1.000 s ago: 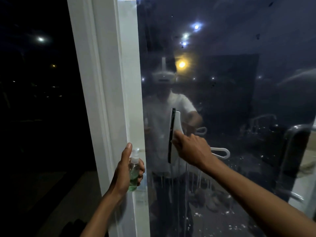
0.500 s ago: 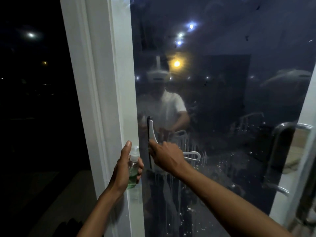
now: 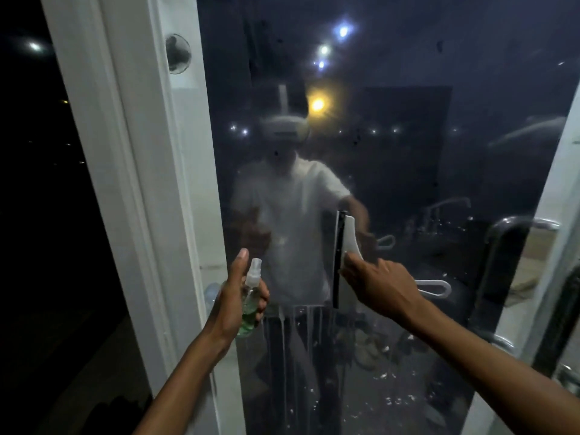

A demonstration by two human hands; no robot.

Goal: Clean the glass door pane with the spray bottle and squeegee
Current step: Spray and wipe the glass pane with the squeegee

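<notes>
At glass door pane [image 3: 408, 171] | right hand [image 3: 381, 288] grips squeegee [image 3: 343, 255], blade upright on glass | left hand [image 3: 233, 304] curled round spray bottle [image 3: 251, 296] near white frame [image 3: 150, 183] | risk: drips below blade may leave streaks if missed

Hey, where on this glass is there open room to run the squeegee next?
Open glass lies above the squeegee, up toward the reflected lights, and between the right hand and the door handle. It is tighter lower left, beside the spray bottle in the left hand.
</notes>
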